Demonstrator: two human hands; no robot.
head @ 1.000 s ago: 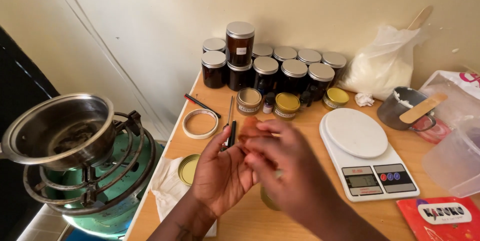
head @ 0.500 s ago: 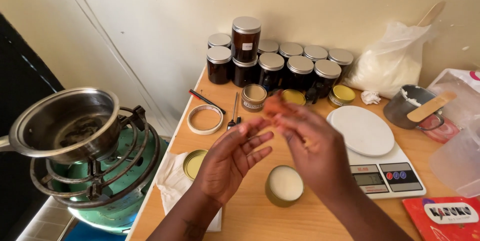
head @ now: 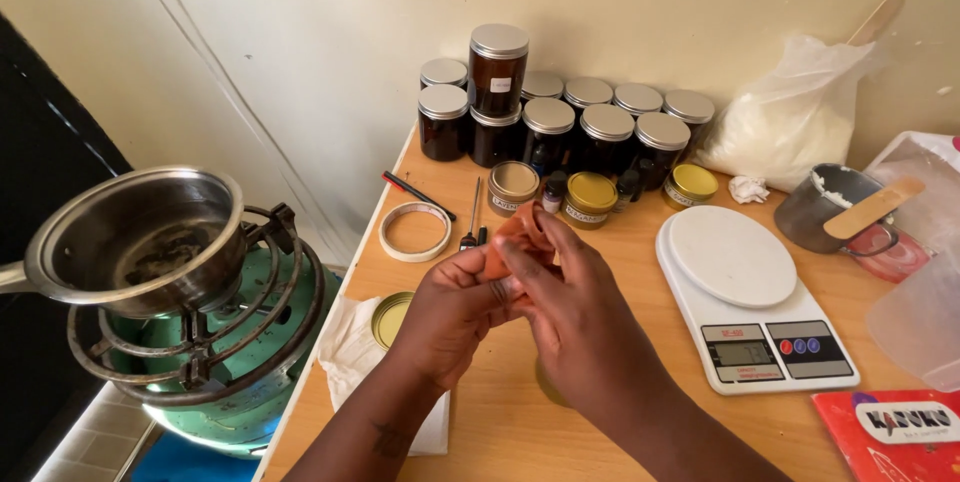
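Over the wooden table (head: 500,422) my left hand (head: 450,317) and my right hand (head: 575,307) press together in front of me. Between their fingers is pinched a small orange piece (head: 517,227) of soft material. My right hand covers a small round tin below it, whose rim (head: 543,387) barely shows. A gold tin lid (head: 388,317) lies on a white cloth (head: 345,347) just left of my left wrist.
Dark jars with silver lids (head: 560,122) stand at the back. Small gold tins (head: 588,197), a tape roll (head: 415,232) and a pen (head: 415,195) lie before them. A white kitchen scale (head: 750,292) sits right. A steel pan (head: 130,242) rests on a green gas burner (head: 230,382) at left.
My hands have closed together over the orange piece, and my right hand has moved over the open filled tin, hiding it. The view has shifted slightly.
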